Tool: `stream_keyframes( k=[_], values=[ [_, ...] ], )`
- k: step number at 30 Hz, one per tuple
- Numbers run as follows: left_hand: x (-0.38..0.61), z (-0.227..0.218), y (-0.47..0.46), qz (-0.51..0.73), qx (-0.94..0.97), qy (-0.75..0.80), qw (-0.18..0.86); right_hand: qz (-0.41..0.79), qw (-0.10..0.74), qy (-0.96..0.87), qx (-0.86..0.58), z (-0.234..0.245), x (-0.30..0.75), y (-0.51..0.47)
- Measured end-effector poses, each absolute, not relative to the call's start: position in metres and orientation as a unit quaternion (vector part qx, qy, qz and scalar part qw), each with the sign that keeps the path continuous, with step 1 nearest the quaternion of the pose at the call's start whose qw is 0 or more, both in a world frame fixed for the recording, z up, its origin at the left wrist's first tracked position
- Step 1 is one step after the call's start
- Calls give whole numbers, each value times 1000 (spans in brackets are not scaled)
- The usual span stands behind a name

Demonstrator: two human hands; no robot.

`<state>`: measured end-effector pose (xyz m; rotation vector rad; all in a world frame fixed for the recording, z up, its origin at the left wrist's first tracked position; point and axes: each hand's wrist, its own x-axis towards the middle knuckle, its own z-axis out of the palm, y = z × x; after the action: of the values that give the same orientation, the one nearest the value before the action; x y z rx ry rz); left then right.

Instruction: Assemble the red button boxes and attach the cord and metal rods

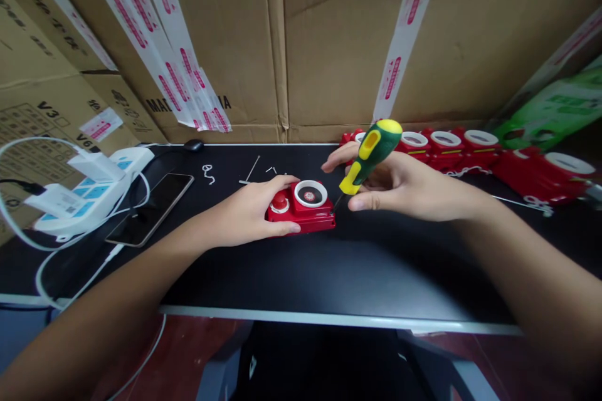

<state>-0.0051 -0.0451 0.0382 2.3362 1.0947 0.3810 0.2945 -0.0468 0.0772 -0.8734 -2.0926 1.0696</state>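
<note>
1. At far left, a printed carton (44, 84) reads "V3" beside a blank square and "V6" beside a dark one; its larger characters are too blurred to read.
2. Before it, a white power strip (133, 155) with blue panels holds two white chargers (101, 166) (the nearer one bears a tiny printed code).
3. A phone (157, 200) lies dark-screened on the black table (301, 282), near a white cable.
4. The big carton (324, 44) behind shows "MAD" and "IA", the lettering between covered by white tape (181, 72) with red labels too small to read.
5. On the table before that carton lie a white string (207, 173), a thin metal rod (253, 170) and some small silvery pieces (271, 170).
6. The left hand (247, 212) is clamped on a red device (308, 220) at the table's middle, which has a red knob and a white-ringed round dial with a reddish emblem.
7. A green-and-yellow screwdriver (379, 138) slants to that device's right corner; the right hand (404, 185) is around its handle, thumb and forefinger apart (whether the other fingers grip it, I cannot tell).
8. Behind, similar red devices (444, 153) stand in a row.
9. At far right, a green package (557, 103) carries blurred lettering.
</note>
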Motion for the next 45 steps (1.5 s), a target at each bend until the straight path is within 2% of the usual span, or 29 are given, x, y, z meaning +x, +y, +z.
stream_keyframes(
  k=[6,12,16,23,31,35,40,45],
  values=[
    [-6,38,-46,138,866,404,263,464,276,-785,-305,77,296,-45],
    [-4,34,-47,153,870,396,250,447,370,-725,-371,62,278,-48],
    [-3,34,-46,152,864,406,257,461,386,-722,-343,67,280,-49],
    [-3,34,-44,155,857,412,270,473,327,-763,-295,84,300,-46],
    [1,35,-45,165,850,410,286,394,374,-744,-389,77,285,-48],
    [0,35,-43,169,851,401,294,443,356,-752,-335,84,291,-49],
    [-2,33,-41,175,852,397,293,486,293,-769,-294,90,301,-49],
    [-1,33,-39,178,851,387,308,459,357,-736,-347,82,292,-47]
  ],
)
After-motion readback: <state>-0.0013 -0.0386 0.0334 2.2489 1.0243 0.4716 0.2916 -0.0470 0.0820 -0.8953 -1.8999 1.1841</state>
